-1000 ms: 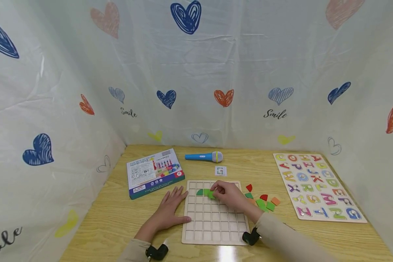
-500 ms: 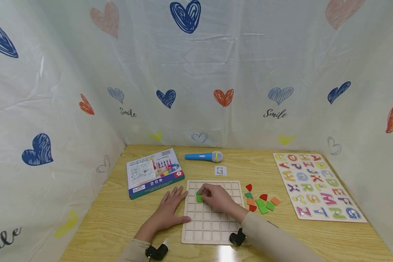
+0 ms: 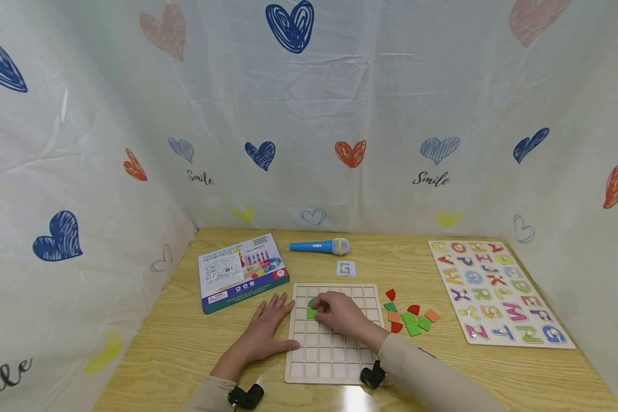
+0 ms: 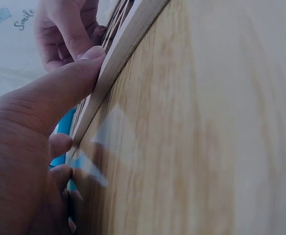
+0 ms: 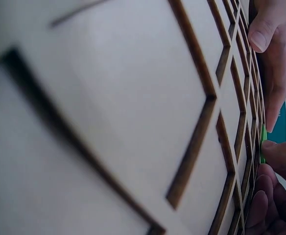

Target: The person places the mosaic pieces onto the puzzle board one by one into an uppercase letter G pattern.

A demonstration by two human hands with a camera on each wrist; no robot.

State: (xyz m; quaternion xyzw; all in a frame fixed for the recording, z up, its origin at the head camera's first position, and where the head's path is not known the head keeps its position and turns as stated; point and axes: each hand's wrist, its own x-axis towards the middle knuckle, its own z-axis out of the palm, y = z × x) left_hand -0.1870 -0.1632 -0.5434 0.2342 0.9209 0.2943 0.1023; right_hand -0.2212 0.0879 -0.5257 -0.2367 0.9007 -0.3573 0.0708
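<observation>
The left hand (image 4: 23,142) looks big and close, on the left side. The tip of its thumb touches the edge of a wooden board (image 4: 117,58). The right hand (image 4: 69,32) is up at the top, past that thumb, with bent fingers. A light brown worktop (image 4: 197,122) fills the right side, with pale patches (image 4: 117,129) on it. A blue thing (image 4: 63,125) peeks out behind the left hand. A pale sheet (image 4: 11,58) says "Smile" in the top corner.
</observation>
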